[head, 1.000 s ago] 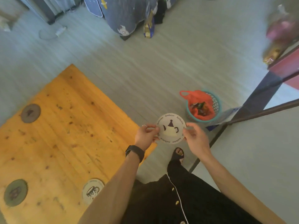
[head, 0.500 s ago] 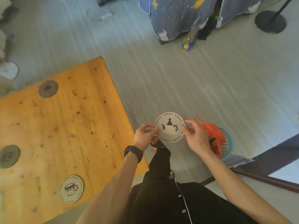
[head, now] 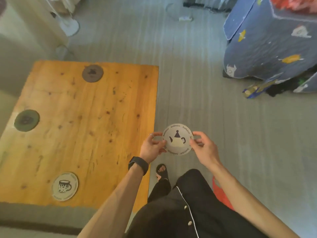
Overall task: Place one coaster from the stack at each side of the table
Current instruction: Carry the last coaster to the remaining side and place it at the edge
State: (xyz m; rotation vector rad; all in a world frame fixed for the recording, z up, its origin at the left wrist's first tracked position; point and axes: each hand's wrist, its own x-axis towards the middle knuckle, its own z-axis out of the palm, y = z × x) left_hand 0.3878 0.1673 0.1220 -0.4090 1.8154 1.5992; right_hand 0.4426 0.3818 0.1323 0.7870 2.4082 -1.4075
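Note:
A round white coaster with a teapot picture (head: 177,140) is held in the air just off the right edge of the orange wooden table (head: 96,121). My left hand (head: 152,147) pinches its left rim and my right hand (head: 204,148) pinches its right rim. On the table lie three coasters: a dark brown one (head: 92,73) near the far edge, a dark green one (head: 26,120) near the left edge, and a white one with a mug picture (head: 65,186) near the front edge.
A blue patterned quilt (head: 271,43) covers furniture at the right. A fan base (head: 69,25) stands on the grey floor beyond the table. My sandalled foot (head: 162,171) is beside the table's right edge, and something red (head: 221,194) lies under my right arm.
The view has swung as I walked around the table corner; the table now lies square to my left. Both hands keep the teapot coaster between them, now beside the table's right edge.

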